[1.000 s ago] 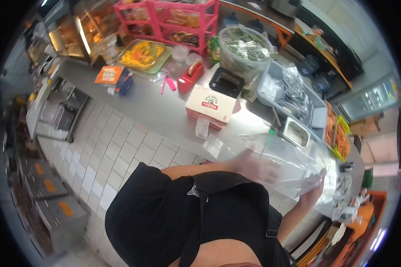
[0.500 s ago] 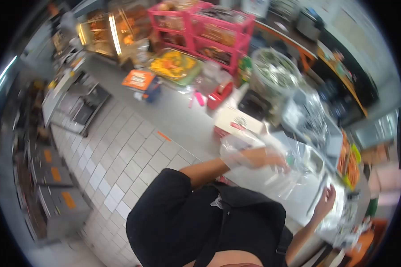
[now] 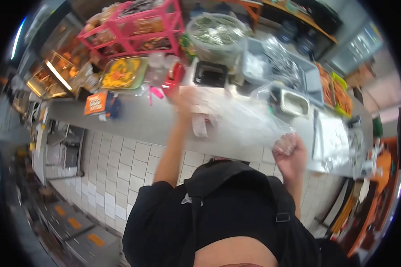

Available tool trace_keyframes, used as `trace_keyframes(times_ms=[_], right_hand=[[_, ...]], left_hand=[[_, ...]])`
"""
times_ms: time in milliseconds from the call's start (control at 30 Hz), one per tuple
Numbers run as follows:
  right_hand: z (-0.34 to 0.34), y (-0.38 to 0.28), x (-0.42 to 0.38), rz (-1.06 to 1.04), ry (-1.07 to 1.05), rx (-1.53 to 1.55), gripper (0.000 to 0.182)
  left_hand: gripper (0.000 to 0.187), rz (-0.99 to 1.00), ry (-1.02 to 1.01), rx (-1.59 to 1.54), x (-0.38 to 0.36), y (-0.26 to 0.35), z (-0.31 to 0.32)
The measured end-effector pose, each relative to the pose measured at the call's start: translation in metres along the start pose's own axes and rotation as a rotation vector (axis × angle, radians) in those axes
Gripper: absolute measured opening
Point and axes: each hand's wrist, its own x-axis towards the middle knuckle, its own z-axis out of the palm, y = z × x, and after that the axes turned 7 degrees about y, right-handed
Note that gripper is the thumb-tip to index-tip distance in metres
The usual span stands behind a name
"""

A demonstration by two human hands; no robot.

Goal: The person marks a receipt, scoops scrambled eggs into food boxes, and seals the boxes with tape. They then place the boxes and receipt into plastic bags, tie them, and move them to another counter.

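A clear plastic bag (image 3: 249, 118) stretches over the steel counter between my hands, smeared by motion. My right hand (image 3: 289, 149) is closed around the bag's near right end. At the bag's other end, my left hand (image 3: 186, 99) is at the left end of a pale box (image 3: 205, 97), its fingers blurred. The bag overlaps the box in this view. A white paper slip (image 3: 200, 126) with print shows at the box's near side.
Behind the box are a black tray (image 3: 210, 74) and a red tape dispenser (image 3: 173, 78). A metal pan (image 3: 294, 103), a grey crate (image 3: 256, 62) and a pile of plastic bags (image 3: 329, 138) lie to the right. Yellow food fills a tray (image 3: 141, 73) at left.
The bag, bunched around my left forearm before, now spreads between both hands. My left hand moved left to the box; my right hand came in and closed on the bag. The view turned right.
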Motion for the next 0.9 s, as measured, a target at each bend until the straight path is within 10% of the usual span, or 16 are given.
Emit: trace_keyframes(times_ms=[100,167,267,333,367,400,433,500,567,700,733,800,867,900], right_hand=[[0.027,0.007,-0.020,-0.005,0.281,-1.449,0.031],[0.030,0.001,0.012,-0.485,0.185,-1.694,0.017],[0.046,-0.035,0.025,-0.034,0.375,-1.426,0.024],[0.031,-0.059,0.023,-0.739,0.604,-2.282,0.028],[0.028,-0.051,0.016,-0.749,0.627,-2.284,0.028],[0.025,-0.035,0.008,-0.971,0.309,-2.074,0.028],[0.015,-0.027,0.007,-1.146,-0.015,-1.838,0.029],[-0.060,-0.005,0.018,-0.406,0.203,-2.024,0.039],[-0.170,-0.013,-0.001,0.431,0.814,-2.407,0.070],[-0.184,0.047,-0.034,0.496,0.802,-2.873,0.097],[-0.252,0.064,-0.058,0.182,0.726,-2.952,0.104],[-0.261,0.051,-0.068,-0.133,0.575,-3.023,0.111],[-0.160,0.009,-0.030,0.409,0.058,-2.758,0.075],[-0.162,-0.012,-0.029,0.286,0.039,-2.592,0.061]], left_hand=[[0.034,-0.095,0.055,0.274,0.061,0.048,-0.033],[0.051,0.636,0.035,0.061,0.042,0.145,0.002],[0.039,0.734,-0.652,0.004,-0.026,0.156,0.057],[0.032,0.598,-0.718,0.219,-0.051,0.119,0.094],[0.032,0.101,-0.637,-0.128,-0.061,0.118,0.100],[0.031,-0.397,-0.522,-0.462,-0.066,0.120,0.106],[0.031,-0.387,-0.526,-0.481,-0.073,0.126,0.113],[0.036,-0.789,-0.413,-0.982,-0.108,0.128,0.094],[0.035,-0.592,-0.407,-0.761,-0.114,0.134,0.066],[0.034,0.211,-0.197,0.082,-0.087,0.165,0.018],[0.034,0.201,-0.208,0.096,-0.086,0.174,0.016],[0.023,0.349,-0.875,-0.491,-0.086,0.190,0.038],[0.013,0.400,-1.269,-0.040,-0.131,0.130,0.103],[0.020,-0.240,-1.318,0.159,-0.125,0.099,0.108]])
